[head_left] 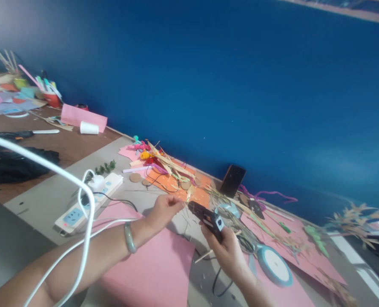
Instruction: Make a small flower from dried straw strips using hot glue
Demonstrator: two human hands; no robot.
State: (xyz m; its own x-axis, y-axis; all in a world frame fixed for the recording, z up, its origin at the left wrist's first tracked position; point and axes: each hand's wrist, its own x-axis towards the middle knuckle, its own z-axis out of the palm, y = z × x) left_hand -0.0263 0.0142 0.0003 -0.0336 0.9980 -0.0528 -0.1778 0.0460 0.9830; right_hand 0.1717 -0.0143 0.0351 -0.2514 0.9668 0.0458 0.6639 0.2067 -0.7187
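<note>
A pale grey-green bangle (130, 238) rings the left wrist of a person whose arms are bare as far as the camera shows. The band is smooth and rounded, a fairly thick hoop with a soft shine on its outer face; any fine pattern in it is too small to tell. The left hand (164, 210) is bare to the fingertips, as is the left forearm (109, 249), which runs from the bangle toward the edge of view. The right hand (224, 251) is also bare, with a short stretch of bare right forearm (255, 290) visible beyond the wrist.
</note>
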